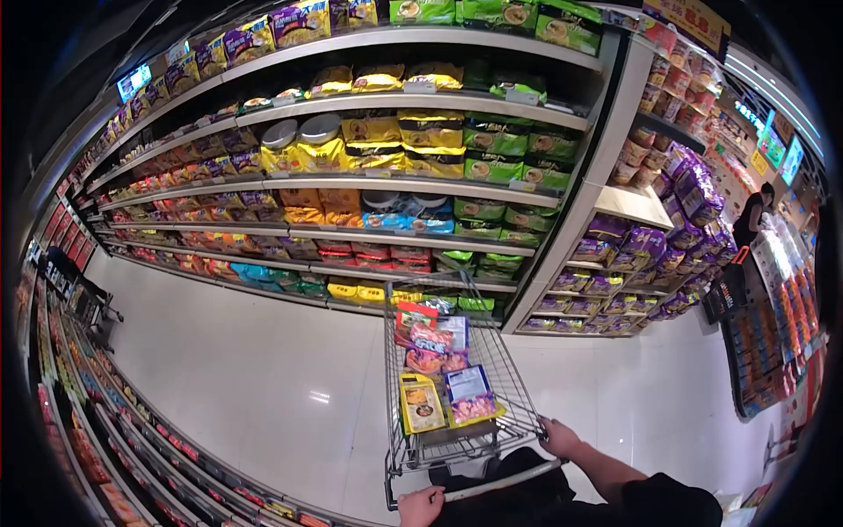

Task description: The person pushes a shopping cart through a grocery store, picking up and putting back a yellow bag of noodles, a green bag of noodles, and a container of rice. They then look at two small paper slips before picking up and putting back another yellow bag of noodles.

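A wire shopping cart stands in front of me in the aisle. My left hand is closed around the left end of its handle bar. At the basket's right rear corner, my right hand grips the cart's rim. Inside the basket lie several packaged foods. A yellow bag is nearest on the left, beside a purple and yellow bag with a white label. Behind them are a pink and purple packet and a red packet.
Long shelves of yellow, green and purple instant-noodle packs run along the far side. Stacked purple packs stand at the right end. Low shelving curves along the left. Another person stands at right near a display. Pale floor surrounds the cart.
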### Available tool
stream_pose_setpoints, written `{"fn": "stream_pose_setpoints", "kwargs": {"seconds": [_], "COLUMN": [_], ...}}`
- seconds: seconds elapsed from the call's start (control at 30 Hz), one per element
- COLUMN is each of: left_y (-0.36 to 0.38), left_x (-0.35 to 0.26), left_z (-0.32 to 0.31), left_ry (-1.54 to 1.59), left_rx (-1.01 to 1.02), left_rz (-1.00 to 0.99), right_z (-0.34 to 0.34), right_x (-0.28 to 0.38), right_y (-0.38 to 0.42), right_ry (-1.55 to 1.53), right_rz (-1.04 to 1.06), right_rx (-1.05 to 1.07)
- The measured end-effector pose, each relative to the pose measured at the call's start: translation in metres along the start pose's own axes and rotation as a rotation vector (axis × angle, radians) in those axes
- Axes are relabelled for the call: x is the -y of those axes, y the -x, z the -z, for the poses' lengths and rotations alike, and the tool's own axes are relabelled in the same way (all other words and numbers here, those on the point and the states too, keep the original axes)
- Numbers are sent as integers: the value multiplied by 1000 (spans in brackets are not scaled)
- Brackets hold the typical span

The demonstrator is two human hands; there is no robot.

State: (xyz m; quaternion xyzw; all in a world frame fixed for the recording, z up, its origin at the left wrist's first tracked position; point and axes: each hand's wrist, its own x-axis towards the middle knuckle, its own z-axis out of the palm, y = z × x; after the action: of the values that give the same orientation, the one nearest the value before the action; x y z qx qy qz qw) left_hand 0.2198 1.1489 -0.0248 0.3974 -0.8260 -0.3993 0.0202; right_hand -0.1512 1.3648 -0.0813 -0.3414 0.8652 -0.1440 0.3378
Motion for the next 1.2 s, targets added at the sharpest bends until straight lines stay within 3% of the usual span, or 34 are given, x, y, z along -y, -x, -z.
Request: {"fn": "stream_pose_setpoints", "kwargs": {"seconds": [0.13,0.17,0.33,0.4,0.47,0.53,0.6,0.67,0.73,0.8,0.87,0.97,1.07,1.2], "left_y": [-15,-19,-46,-61,-81,-104,-133,-159,-189,-208,-227,-242,-247,-226], "left_x": [-20,-11,-46,-60,-80,-95,-107,-120,-146,-185,-194,-221,-261,-297], "left_z": [-1,-15,-35,-50,-67,-78,-91,-108,-129,-153,-176,-207,-231,-266], "left_ry": [-243,-214,-318,-283,-347,-348,-401,-206,-126,-109,-100,-29,-153,-250], "left_rx": [29,-76,-188,-267,-241,-313,-253,-251,-321,-507,-523,-597,-702,-672], "left_rz": [209,179,241,290,314,349,336,405,316,286,376,394,424,550], "right_z": [36,42,86,89,99,116,123,139,138,160,185,208,233,217], "right_x": [28,31,53,51,53,63,53,52,67,65,61,39,8,-24], "right_y": [-60,-75,-162,-207,-237,-244,-238,-266,-318,-335,-344,-347,-332,-334], "right_ry": [43,22,-84,39,133,177,218,342,283,288,315,109,124,137], "right_rz": [90,164,370,601,1009,1139,1241,1261,1158,1163,1171,1055,1084,1123], "right_rx": [15,0,-17,-207,-333,108,-48,-389,-142,-178,-236,10,34,9]}}
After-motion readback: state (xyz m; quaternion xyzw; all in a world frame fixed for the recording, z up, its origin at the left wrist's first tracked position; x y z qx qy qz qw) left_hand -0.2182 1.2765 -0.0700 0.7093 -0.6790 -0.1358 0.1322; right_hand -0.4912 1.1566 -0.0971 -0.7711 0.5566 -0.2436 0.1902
